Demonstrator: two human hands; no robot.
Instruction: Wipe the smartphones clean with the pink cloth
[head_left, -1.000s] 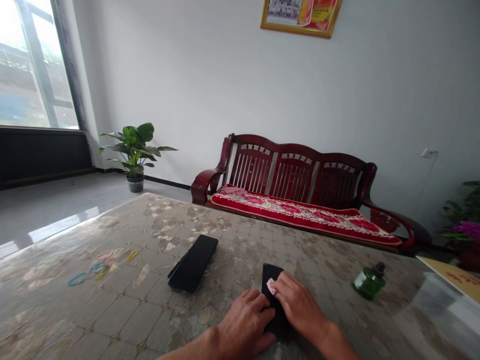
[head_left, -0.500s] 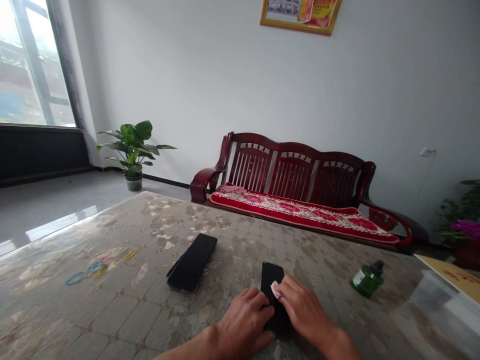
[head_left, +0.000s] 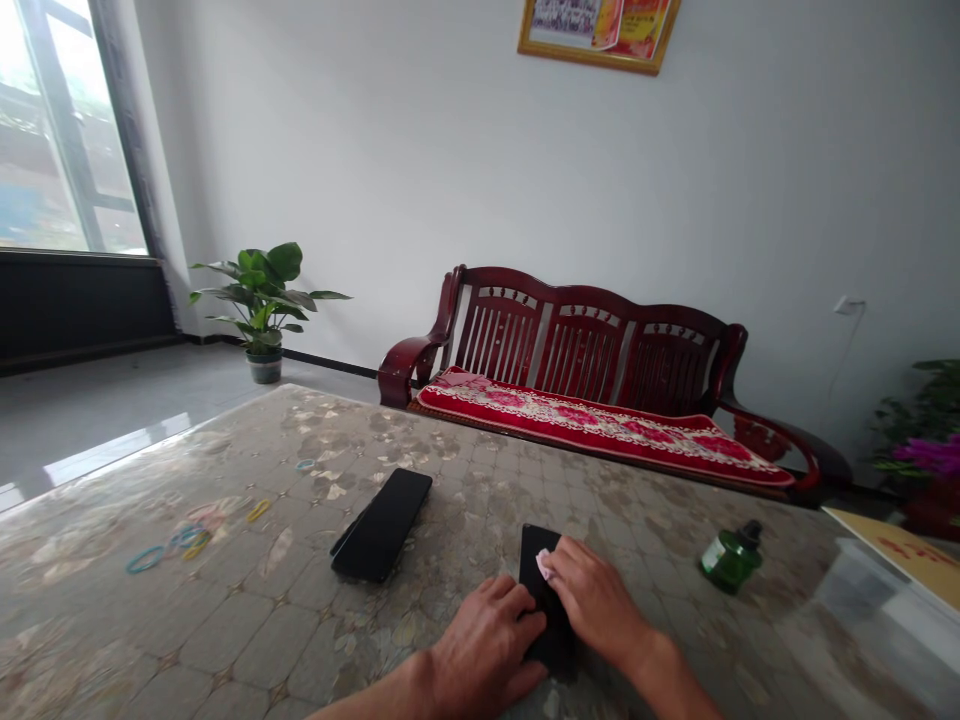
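Note:
A black smartphone [head_left: 532, 562] lies flat on the patterned tabletop, partly covered by both hands. My left hand [head_left: 487, 640] holds its left side, fingers curled over the edge. Pinched in my right hand [head_left: 598, 603] is a small pale pink cloth [head_left: 544, 564], pressed on the upper part of the dark screen. Off to the left lies another black phone [head_left: 384, 525], with a thin dark edge showing beneath its left side.
Several coloured rubber bands [head_left: 187, 538] lie at the table's left. A green bottle [head_left: 731, 560] with a black top stands right of my hands, near a clear plastic box [head_left: 866, 580] under a yellowish board [head_left: 900, 550]. Beyond the table is a wooden bench [head_left: 585, 350].
The pink cloth and my right hand shift slightly down the screen, then back up. My left hand stays on the phone. The whole view drifts a little.

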